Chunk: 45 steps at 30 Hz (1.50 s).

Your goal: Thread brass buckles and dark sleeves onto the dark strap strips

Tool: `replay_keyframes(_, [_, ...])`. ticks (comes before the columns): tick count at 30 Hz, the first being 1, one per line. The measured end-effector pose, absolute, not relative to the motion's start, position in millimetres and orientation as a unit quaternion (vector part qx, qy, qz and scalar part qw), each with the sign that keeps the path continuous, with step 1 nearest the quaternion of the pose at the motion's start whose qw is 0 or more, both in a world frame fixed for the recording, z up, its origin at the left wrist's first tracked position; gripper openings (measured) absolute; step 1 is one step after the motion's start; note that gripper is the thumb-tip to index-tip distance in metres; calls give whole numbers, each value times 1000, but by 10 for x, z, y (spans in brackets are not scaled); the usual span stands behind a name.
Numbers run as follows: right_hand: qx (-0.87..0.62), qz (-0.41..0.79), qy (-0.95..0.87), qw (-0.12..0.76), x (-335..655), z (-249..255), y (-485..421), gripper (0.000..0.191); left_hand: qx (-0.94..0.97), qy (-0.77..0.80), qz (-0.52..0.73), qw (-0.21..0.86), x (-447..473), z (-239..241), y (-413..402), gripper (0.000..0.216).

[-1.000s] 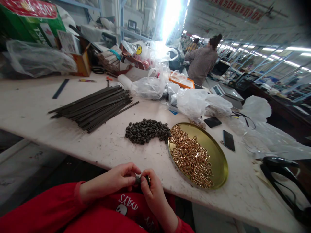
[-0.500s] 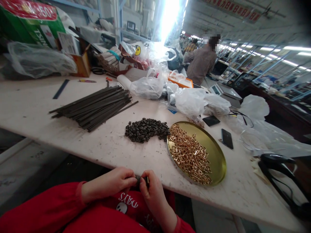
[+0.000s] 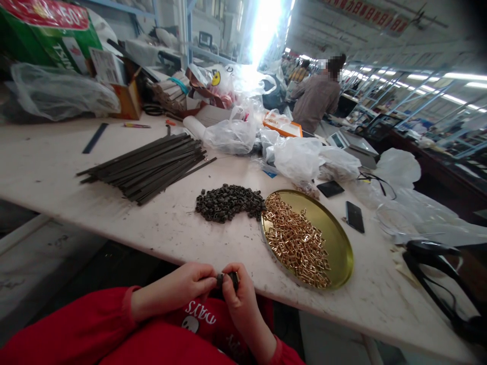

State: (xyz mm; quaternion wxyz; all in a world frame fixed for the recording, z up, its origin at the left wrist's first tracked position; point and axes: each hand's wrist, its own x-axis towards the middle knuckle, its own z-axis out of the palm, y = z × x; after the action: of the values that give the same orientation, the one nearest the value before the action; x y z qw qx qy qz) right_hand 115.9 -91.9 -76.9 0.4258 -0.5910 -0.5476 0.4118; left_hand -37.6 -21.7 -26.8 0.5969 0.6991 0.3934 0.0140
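Observation:
My left hand (image 3: 186, 286) and my right hand (image 3: 238, 294) meet just below the table's near edge, in front of my red top. Both pinch a small dark loop piece (image 3: 224, 278) between thumb and fingertips; a glint of metal shows at the right fingertips. On the table above them lies a heap of dark loops (image 3: 228, 203). Beside it, a round gold tray (image 3: 338, 243) carries a pile of small gold buckles (image 3: 297, 243). A bundle of long dark straps (image 3: 148, 167) lies farther left.
Two dark phones (image 3: 354, 216) lie right of the tray. White plastic bags (image 3: 300, 157), boxes and clutter crowd the table's far side. Black scissors handles (image 3: 437, 263) sit at the right edge. Another person (image 3: 315, 96) stands far back, turned away.
My hands stayed together at the table edge, dipping slightly and rising again while the fingers turned the small dark piece. Nothing on the table moved.

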Motion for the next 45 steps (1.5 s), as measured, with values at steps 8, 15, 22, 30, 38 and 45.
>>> replay_keyframes(8, [-603,329,-610,394,1209,-809,-907,21,705,391,-7,591,-345,-229,-153,30])
replay_keyframes(15, [-584,235,-675,384,1211,-775,-891,25,726,373,2,578,-358,-258,-86,31])
replay_keyframes(22, [-571,194,-702,378,1211,-801,-887,28,697,361,-7,619,-325,-236,-77,33])
replay_keyframes(30, [-577,235,-652,433,1179,-822,-924,31,695,359,9,623,-264,-179,-130,31])
replay_keyframes(38, [-568,422,-490,509,1208,-637,-886,28,796,381,0,471,-283,-20,-27,28])
replay_keyframes(45, [-499,553,-370,555,1249,-485,-829,25,799,392,-5,455,-266,48,12,29])
